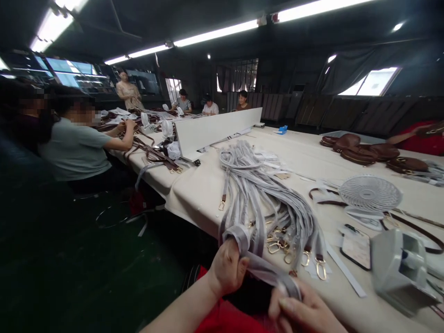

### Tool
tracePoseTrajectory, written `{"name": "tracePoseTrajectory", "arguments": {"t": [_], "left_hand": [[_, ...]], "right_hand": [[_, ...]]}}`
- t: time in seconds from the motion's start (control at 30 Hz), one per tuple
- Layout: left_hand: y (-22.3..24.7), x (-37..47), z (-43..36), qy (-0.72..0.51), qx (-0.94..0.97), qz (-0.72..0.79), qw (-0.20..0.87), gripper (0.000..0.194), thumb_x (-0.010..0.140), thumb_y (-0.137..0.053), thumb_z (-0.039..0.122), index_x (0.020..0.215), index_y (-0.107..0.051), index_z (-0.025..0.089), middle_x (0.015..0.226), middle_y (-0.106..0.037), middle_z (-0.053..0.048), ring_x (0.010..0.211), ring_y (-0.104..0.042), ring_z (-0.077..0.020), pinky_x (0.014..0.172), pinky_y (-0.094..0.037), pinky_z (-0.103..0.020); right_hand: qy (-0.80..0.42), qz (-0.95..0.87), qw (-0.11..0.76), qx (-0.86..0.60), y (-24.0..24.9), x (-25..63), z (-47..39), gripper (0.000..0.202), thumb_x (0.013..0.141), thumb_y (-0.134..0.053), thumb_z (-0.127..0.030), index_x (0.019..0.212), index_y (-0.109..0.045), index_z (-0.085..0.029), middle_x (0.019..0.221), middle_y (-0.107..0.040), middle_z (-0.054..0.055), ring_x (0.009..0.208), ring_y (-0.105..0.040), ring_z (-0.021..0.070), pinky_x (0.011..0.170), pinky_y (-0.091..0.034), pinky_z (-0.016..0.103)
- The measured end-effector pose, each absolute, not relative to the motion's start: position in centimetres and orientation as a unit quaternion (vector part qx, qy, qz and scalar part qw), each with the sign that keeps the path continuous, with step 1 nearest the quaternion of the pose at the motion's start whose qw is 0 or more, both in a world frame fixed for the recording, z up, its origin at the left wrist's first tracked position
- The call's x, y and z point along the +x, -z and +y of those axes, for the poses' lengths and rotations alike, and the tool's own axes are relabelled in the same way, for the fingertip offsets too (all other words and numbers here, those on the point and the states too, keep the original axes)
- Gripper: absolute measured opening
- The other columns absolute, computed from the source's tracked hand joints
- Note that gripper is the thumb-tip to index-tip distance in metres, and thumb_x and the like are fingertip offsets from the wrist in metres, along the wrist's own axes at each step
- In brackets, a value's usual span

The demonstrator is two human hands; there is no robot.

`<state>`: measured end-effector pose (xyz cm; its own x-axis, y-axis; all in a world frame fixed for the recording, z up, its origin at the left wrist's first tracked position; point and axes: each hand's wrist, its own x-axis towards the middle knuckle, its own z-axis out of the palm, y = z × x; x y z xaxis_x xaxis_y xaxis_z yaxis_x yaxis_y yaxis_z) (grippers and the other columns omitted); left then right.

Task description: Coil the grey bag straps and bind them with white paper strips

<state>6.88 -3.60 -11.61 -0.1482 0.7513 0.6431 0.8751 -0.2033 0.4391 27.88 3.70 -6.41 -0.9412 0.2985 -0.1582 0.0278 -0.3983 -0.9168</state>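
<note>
My left hand [226, 269] is closed, with a strap [265, 270] in a greyish-white wrapping looped around its fingers. The strap runs across to my right hand [307, 309], whose fingers are closed on it at the lower right, a little blurred. Both hands are just in front of the table edge. Beyond them lies a big bundle of wrapped straps [249, 185], with gold clasps [321, 269] hanging from brown ends toward me. One brown end with a clasp [222, 202] sticks out on the bundle's left side.
A white-covered table [197, 199] carries a white divider [222, 132], a phone [355, 247], a tape dispenser [404, 268], a round white fan [370, 192] and brown bags [359, 152]. A co-worker [78, 148] sits at the left among brown straps [152, 152].
</note>
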Motion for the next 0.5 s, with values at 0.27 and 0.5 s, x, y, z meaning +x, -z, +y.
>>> {"name": "tracePoseTrajectory", "arguments": {"t": [0.27, 0.5], "left_hand": [[10.2, 9.5, -4.4, 0.325, -0.701, -0.63, 0.08, 0.057, 0.095, -0.029, 0.062, 0.098, -0.06, 0.014, 0.072, -0.066, -0.008, 0.062, -0.065, -0.024, 0.057, -0.051, -0.034], [7.6, 8.8, -5.2, 0.297, -0.674, -0.638, -0.224, 0.046, 0.098, -0.032, 0.047, 0.076, -0.061, 0.018, 0.071, -0.063, -0.004, 0.062, -0.059, -0.0174, 0.058, -0.042, -0.026]], "right_hand": [[-0.815, -0.52, 0.16, -0.2, 6.1, 28.7, 6.3, 0.042, 0.083, -0.067, -0.053, 0.078, -0.071, -0.011, 0.05, -0.062, 0.001, 0.032, -0.027, 0.0004, 0.034, -0.016, 0.015], [-0.597, -0.733, 0.114, -0.307, 7.0, 29.3, 8.6, 0.042, 0.088, -0.057, -0.055, 0.088, -0.069, -0.016, 0.071, -0.07, 0.006, 0.061, -0.061, 0.0168, 0.057, -0.048, 0.027]]}}
